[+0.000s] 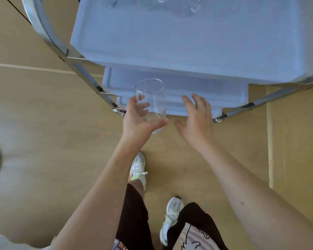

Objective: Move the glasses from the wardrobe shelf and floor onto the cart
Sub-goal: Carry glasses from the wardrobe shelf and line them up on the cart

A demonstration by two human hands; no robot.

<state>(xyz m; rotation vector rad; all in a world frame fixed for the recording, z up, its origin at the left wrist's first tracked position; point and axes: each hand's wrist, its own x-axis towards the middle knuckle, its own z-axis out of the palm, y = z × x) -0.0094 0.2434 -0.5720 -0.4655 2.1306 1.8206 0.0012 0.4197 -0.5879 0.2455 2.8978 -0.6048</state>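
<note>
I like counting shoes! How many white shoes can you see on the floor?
2. One white shoe is just below the left hand holding the glass. The other white shoe is nearer the bottom, between the dark trouser legs. Both are partly hidden.

A clear, empty tumbler glass (150,103) tilts slightly beside the grey, chrome-framed cart (170,51), more glasses (177,6) on its top tray
</note>
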